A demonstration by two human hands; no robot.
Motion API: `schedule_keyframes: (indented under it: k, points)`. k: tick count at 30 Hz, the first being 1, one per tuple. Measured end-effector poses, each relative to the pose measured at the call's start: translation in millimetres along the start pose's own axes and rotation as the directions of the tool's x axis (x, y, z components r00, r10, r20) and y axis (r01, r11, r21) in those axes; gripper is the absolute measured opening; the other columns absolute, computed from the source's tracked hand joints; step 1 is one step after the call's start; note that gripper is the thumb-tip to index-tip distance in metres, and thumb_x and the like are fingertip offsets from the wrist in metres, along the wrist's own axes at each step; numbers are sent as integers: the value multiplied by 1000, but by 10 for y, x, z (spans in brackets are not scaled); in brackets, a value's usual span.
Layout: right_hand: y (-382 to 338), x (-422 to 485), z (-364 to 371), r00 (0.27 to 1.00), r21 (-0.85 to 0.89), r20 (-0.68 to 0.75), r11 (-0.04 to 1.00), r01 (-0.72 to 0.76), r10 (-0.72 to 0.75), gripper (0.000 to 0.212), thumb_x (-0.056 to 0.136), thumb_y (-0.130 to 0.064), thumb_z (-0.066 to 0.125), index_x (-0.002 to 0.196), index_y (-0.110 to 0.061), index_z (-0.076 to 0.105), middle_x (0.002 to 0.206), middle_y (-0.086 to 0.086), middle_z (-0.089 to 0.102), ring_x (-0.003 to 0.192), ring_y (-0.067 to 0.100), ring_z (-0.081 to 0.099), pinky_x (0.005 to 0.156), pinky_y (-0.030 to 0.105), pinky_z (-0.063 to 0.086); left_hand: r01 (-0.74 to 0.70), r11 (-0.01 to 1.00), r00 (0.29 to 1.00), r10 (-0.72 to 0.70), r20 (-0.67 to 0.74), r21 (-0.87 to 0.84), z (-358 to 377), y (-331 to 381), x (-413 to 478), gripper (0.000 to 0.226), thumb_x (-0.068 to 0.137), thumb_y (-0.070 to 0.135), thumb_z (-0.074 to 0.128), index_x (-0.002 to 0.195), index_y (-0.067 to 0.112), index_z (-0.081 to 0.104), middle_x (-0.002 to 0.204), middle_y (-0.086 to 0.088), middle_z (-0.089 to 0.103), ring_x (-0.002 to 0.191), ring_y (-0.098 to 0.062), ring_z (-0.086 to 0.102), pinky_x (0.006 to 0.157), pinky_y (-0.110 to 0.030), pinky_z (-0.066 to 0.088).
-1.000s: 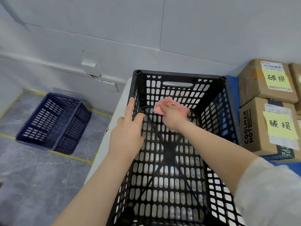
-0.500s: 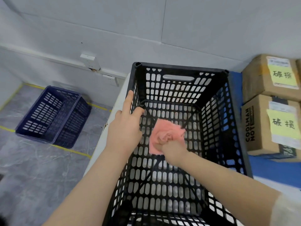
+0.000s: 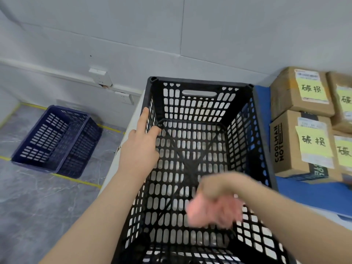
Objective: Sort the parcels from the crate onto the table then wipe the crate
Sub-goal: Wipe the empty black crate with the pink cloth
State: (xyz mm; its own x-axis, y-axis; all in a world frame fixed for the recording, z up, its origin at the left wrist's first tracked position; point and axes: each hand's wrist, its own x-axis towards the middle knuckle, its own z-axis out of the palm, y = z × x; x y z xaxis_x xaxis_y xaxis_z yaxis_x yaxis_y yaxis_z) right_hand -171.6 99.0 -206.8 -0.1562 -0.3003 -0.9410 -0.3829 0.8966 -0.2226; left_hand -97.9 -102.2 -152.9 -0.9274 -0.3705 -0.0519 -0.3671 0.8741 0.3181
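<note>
A black perforated crate (image 3: 200,92) stands on the table in front of me, with no parcels inside. My left hand (image 3: 140,147) grips the crate's left rim, thumb inside and forefinger pointing along the edge. My right hand (image 3: 219,189) is inside the crate near its close end, blurred by motion, closed on a pink cloth (image 3: 211,212) that presses against the crate's floor. Brown cardboard parcels (image 3: 297,141) with yellow notes sit on the blue table surface to the right of the crate.
A dark blue crate (image 3: 55,140) sits on the grey floor at the left, inside yellow tape lines. A wall with a socket (image 3: 125,98) and cable trunking runs behind the table. The blue table mat (image 3: 308,195) lies right of the black crate.
My right hand has dragged the pink cloth from the crate's far end, across the middle, toward me to the near end. My left hand stays on the left rim.
</note>
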Motion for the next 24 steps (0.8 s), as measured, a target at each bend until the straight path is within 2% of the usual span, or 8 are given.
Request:
schedule_keyframes:
  k: [2,5,6,7,11,14,20,24]
  points:
    - [52,-219,-542,941,149,-335,983,104,-49,33,92,-10,42,118,-19,61,105,4,67,86,16,68,74,27,57,7,1000,1000,-7,-4,-11,-3,8,4,50,75,-5,53,117,22,54,161,6,-5,105,-28,48,62,-34,38]
    - [85,-258,-1056,641,337,-755,921,195,141,44,93,-6,40,131,-24,53,117,8,60,85,21,62,67,28,55,12,1000,1000,-12,1,1,6,4,4,52,74,-6,53,119,22,54,161,6,-4,103,-27,49,61,-32,35]
    - [74,-154,-1172,535,294,-827,943,156,169,45,92,-5,42,132,-23,52,122,10,57,93,26,61,75,33,55,12,1000,1000,-12,5,4,4,9,1,53,75,-6,53,119,22,54,161,6,-5,103,-27,49,61,-31,35]
    - [60,-7,-1234,511,233,-844,969,79,162,47,91,-5,42,133,-24,51,128,12,54,104,30,58,86,38,52,10,1000,1000,-10,6,7,1,10,-1,53,75,-6,54,119,23,54,161,6,-5,103,-26,49,61,-31,35]
    - [96,763,-1028,750,61,-650,993,-106,120,74,89,4,39,152,-25,12,158,14,10,132,33,37,101,41,40,16,1000,1000,-16,-5,11,9,4,-9,54,76,-6,54,121,23,54,161,6,-5,108,-27,49,63,-32,37]
    - [143,951,-862,787,-23,-611,993,-119,80,85,89,6,38,152,-25,-10,157,3,-24,146,33,3,114,44,23,11,1000,1000,-11,-8,17,23,-11,13,53,75,-7,53,119,23,55,161,6,-4,108,-27,49,63,-33,35]
    - [100,589,-236,944,-259,-314,948,-187,100,84,84,6,39,152,-15,-5,159,16,-9,143,42,12,114,54,21,15,999,1000,-15,-3,28,19,-5,-2,50,75,-7,53,116,20,56,161,6,-4,105,-28,49,60,-33,37]
    - [-6,216,438,994,-409,-65,906,-109,90,59,91,-2,43,147,-3,24,144,19,38,112,34,53,92,40,50,24,1000,1000,-24,-3,20,-11,19,-6,47,76,-6,55,115,21,57,161,6,-4,105,-28,50,62,-34,40]
